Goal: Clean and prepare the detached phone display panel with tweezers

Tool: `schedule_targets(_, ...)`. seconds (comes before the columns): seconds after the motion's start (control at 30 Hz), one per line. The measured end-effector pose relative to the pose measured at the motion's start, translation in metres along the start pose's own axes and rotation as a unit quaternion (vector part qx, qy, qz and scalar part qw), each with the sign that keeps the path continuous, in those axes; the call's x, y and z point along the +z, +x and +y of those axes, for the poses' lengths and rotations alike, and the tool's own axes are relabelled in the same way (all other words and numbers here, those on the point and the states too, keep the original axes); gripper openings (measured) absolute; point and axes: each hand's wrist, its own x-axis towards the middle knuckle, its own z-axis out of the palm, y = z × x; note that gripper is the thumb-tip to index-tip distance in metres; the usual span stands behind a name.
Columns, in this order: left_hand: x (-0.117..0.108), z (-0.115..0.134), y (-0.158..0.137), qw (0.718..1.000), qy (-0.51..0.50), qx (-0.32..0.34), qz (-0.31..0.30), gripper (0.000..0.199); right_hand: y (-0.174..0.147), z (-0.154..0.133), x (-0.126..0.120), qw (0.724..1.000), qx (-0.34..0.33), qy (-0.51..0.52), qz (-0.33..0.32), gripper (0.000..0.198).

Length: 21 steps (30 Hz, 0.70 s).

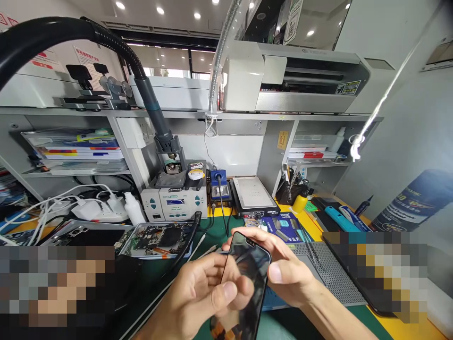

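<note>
A black smartphone (253, 269) with a notch at the top of its dark, glossy screen is held tilted, low in the middle of the view. My right hand (288, 267) is closed around its upper right side, thumb at the edge and fingers behind the top. At the left edge, my left hand (203, 293) has its fingers curled against the phone, their tips partly hidden. Its thumb reaches over the glass, which mirrors the hand. Beneath the phone lies a grey perforated mat (339, 278), with tweezers (311, 252) on it.
Behind stand a soldering station (175, 203), a soldering iron holder (219, 189) and a flat heating plate (253, 193). An open device with a circuit board (159, 238) sits left. White cables (46, 212) clutter the far left. A dark phone-like slab (357, 274) lies right. A black hose (141, 71) arches overhead.
</note>
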Motion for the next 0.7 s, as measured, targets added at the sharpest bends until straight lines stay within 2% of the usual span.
schedule_targets(0.07, 0.0, -0.001, 0.0, 0.999, -0.025, -0.026, -0.02, 0.028, 0.001, -0.003, 0.0, 0.999, 0.041, 0.033, 0.007, 0.063)
schedule_targets(0.1, 0.0, -0.002, 0.0, 0.999, -0.024, -0.03, -0.002, 0.028, 0.002, -0.003, 0.0, 0.998, 0.052, 0.036, 0.023, 0.061)
schedule_targets(0.23, -0.003, -0.008, 0.002, 0.988, 0.031, -0.008, 0.153, 0.03, 0.008, 0.001, -0.004, 0.993, 0.045, -0.001, 0.105, 0.026)
schedule_targets(0.33, -0.006, -0.009, 0.006, 0.976, 0.03, -0.003, 0.216, 0.03, 0.012, 0.009, -0.006, 0.989, 0.069, -0.028, 0.13, 0.019)
schedule_targets(0.57, -0.005, -0.004, 0.006, 0.97, -0.012, 0.014, 0.241, 0.031, 0.011, 0.02, -0.009, 0.985, 0.137, -0.023, 0.106, 0.022)
schedule_targets(0.7, -0.004, -0.003, 0.005, 0.972, -0.076, 0.029, 0.222, 0.026, 0.014, 0.021, -0.013, 0.985, 0.148, 0.011, 0.088, 0.025)
